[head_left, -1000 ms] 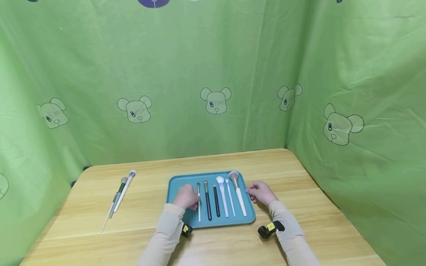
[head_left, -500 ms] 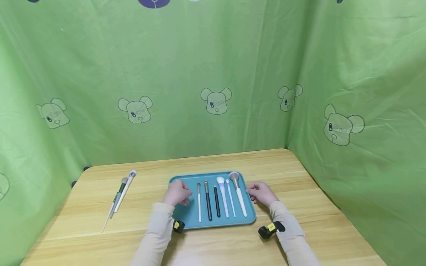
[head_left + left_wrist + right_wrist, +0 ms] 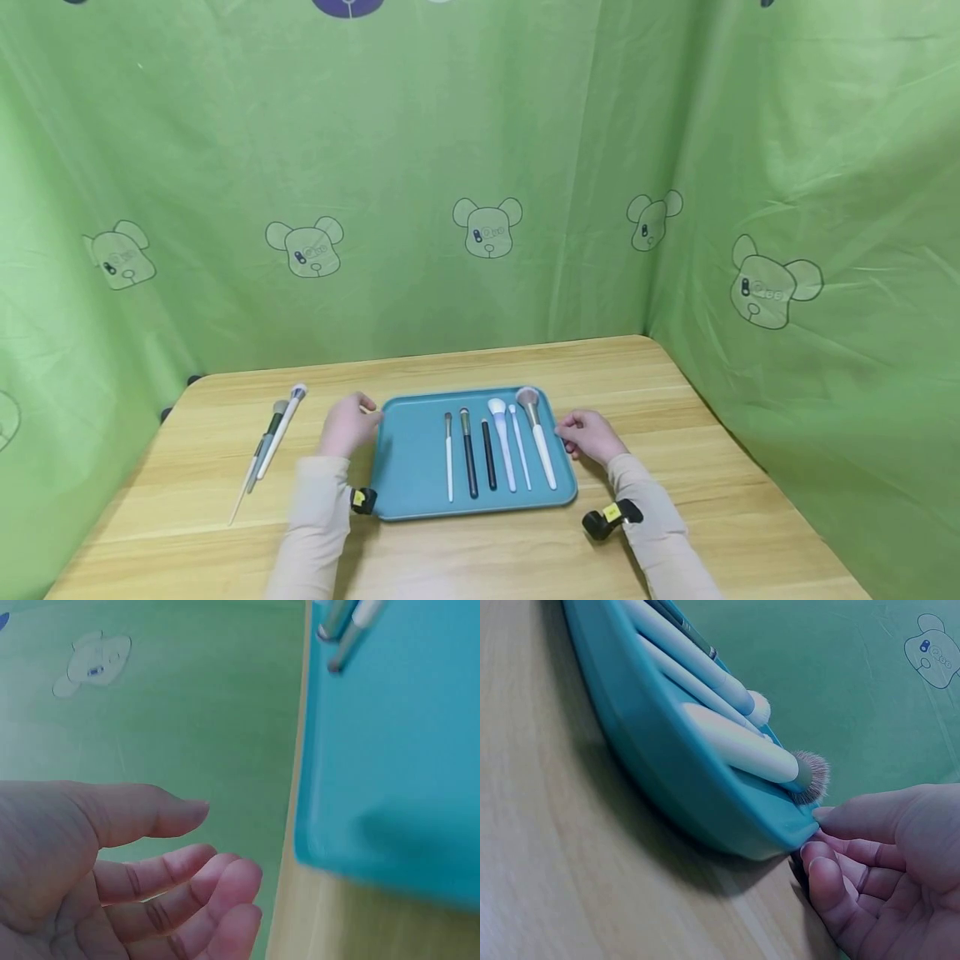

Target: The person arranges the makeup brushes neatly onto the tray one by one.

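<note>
A teal tray (image 3: 412, 467) lies on the table, with several makeup brushes side by side in its middle and right part. Leftmost of them is a thin white-handled brush (image 3: 449, 458); a large white-handled brush (image 3: 542, 448) lies rightmost. My left hand (image 3: 350, 427) hovers beside the tray's left edge, palm and loosely bent fingers (image 3: 169, 877) in sight, holding nothing. At the right edge, my right hand (image 3: 594, 437) pinches the tray's rim, thumb on top, as the right wrist view shows; the fingers below are partly hidden.
Left on the wooden table (image 3: 172, 500) lie a white-handled brush (image 3: 277, 437), a dark green brush (image 3: 274, 418) and a thin pale handle (image 3: 242, 496), close together. A green curtain (image 3: 397, 125) encloses the back and sides.
My left hand has gone from the thin white-handled brush leftward, out over the tray's left edge; that brush stays in the tray. My right hand has kept still at the rim.
</note>
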Action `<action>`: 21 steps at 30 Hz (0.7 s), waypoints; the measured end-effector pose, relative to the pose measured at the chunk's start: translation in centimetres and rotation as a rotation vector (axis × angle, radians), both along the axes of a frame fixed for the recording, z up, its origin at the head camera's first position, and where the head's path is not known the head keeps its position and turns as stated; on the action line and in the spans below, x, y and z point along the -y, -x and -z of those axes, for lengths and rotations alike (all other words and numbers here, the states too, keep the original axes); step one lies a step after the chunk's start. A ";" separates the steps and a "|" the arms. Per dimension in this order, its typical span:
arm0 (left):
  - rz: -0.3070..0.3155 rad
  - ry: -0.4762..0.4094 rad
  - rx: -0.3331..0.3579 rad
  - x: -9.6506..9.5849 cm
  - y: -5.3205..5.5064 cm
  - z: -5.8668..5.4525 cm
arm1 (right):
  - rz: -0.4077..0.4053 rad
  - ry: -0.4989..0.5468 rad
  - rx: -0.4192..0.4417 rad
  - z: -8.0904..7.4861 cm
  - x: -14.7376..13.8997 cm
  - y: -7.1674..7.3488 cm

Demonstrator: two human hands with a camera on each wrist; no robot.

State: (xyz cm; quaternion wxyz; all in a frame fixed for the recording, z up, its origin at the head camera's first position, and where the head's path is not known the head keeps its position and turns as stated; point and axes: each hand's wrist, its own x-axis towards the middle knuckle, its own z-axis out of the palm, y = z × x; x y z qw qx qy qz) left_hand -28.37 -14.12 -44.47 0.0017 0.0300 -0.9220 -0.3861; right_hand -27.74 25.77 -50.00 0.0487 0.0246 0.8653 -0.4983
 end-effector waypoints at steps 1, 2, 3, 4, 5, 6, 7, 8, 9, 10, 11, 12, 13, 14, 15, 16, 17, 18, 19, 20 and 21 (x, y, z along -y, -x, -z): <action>-0.008 0.020 -0.008 0.5 0.0 0.1 | -0.005 -0.005 -0.002 0.0 0.0 0.0; -0.016 0.042 -0.018 1.0 0.0 0.3 | -0.010 -0.010 -0.003 0.1 0.0 0.0; -0.023 0.058 -0.024 1.6 -0.1 0.4 | -0.010 -0.012 -0.003 0.1 0.0 0.1; -0.032 0.069 -0.024 2.1 -0.1 0.5 | -0.004 -0.010 -0.003 0.1 0.0 0.1; -0.039 0.080 -0.028 2.7 -0.1 0.7 | -0.001 -0.010 -0.004 0.2 0.0 0.1; -0.042 0.088 -0.032 3.2 -0.2 0.8 | -0.002 -0.013 -0.007 0.2 0.0 0.1; -0.044 0.097 -0.037 3.8 -0.3 0.9 | -0.004 -0.015 -0.009 0.2 0.0 0.1; -0.043 0.102 -0.043 4.3 -0.4 0.8 | -0.001 -0.012 -0.009 0.3 0.0 0.1; -0.041 0.108 -0.055 4.8 -0.5 0.8 | 0.001 -0.011 -0.012 0.3 0.0 0.1; -0.040 0.112 -0.064 5.4 -0.6 0.8 | 0.003 -0.009 -0.013 0.2 0.0 0.1; -0.039 0.121 -0.077 6.0 -0.6 0.8 | 0.002 -0.010 -0.015 0.2 0.0 0.0; -0.038 0.124 -0.087 6.6 -0.7 0.8 | 0.002 -0.010 -0.015 0.2 0.0 0.0; -0.040 0.121 -0.092 7.2 -0.7 0.8 | 0.003 -0.009 -0.014 0.1 0.1 0.0; -0.046 0.123 -0.098 7.9 -0.7 0.9 | 0.001 -0.007 -0.014 0.0 0.1 -0.1; -0.056 0.126 -0.104 8.6 -0.6 1.0 | 0.003 -0.006 -0.011 0.0 0.1 -0.1; -0.066 0.115 -0.098 9.2 -0.5 1.2 | 0.001 -0.007 -0.008 -0.1 0.1 -0.1; -0.076 0.109 -0.098 9.8 -0.4 1.4 | -0.003 -0.010 -0.009 -0.1 0.1 -0.1; -0.084 0.099 -0.095 10.4 -0.4 1.6 | -0.002 -0.008 -0.005 -0.1 0.2 -0.1; -0.094 0.089 -0.090 10.9 -0.3 1.8 | 0.001 -0.006 -0.002 -0.1 0.2 -0.1; -0.106 0.082 -0.085 11.3 -0.3 2.0 | 0.003 -0.006 0.001 -0.1 0.2 -0.1; -0.116 0.072 -0.079 11.6 -0.3 2.2 | 0.006 -0.008 0.002 0.0 0.2 -0.1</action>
